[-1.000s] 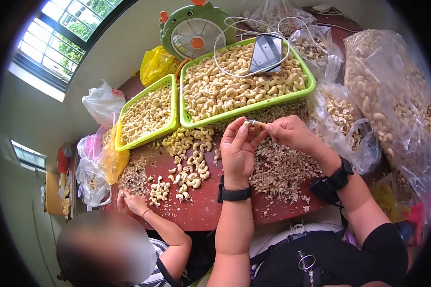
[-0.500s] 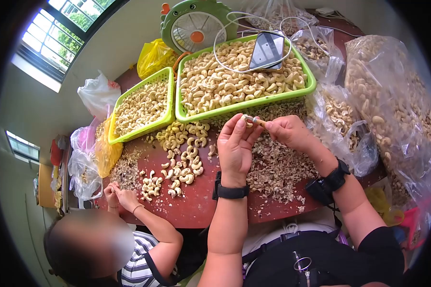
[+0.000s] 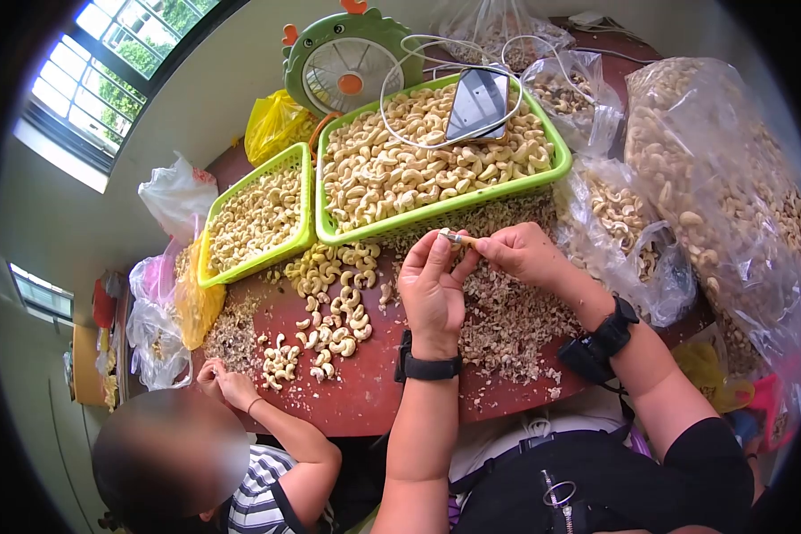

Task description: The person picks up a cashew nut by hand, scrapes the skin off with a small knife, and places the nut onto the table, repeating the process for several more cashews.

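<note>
My left hand, palm turned up, pinches a cashew nut between thumb and fingertips; the fingers partly hide it. From the right, my right hand grips a small knife by its light wooden handle, and the metal end meets the nut. Below both hands lies a heap of brown skin flakes on the red table. Left of my left hand, peeled cashews are scattered in a loose pile.
Behind my hands stands a large green basket of cashews, a phone with a white cable on top. A smaller basket and a green fan are beside it. Nut bags line the right. Another person's hands work at left.
The whole view has shifted slightly, so the baskets and fan sit farther left. My hands stay together with the nut and knife; the knife tip looks closer in to my left fingertips.
</note>
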The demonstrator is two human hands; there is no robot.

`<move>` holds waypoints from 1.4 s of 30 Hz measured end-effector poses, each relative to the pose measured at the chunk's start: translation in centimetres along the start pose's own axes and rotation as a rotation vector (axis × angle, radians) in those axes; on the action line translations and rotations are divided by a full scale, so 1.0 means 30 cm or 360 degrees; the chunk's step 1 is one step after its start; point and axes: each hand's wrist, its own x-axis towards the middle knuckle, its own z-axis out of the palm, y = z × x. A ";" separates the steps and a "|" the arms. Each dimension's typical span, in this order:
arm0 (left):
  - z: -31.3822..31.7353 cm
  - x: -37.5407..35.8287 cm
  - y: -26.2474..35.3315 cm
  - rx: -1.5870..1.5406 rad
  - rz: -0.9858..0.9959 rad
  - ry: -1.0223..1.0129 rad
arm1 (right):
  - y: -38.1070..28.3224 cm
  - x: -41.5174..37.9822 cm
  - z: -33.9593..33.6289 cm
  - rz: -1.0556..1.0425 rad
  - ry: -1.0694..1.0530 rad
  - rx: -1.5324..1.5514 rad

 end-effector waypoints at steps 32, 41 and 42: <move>-0.029 0.014 0.013 0.0063 0.0039 -0.0139 | 0.018 0.019 0.016 0.0047 -0.0112 0.0039; -0.032 0.014 0.006 0.0060 0.0036 -0.0140 | 0.017 0.015 0.000 0.0071 -0.0153 -0.0050; -0.033 0.014 0.003 0.0063 0.0028 -0.0114 | 0.018 0.016 0.003 0.0058 -0.0123 -0.0052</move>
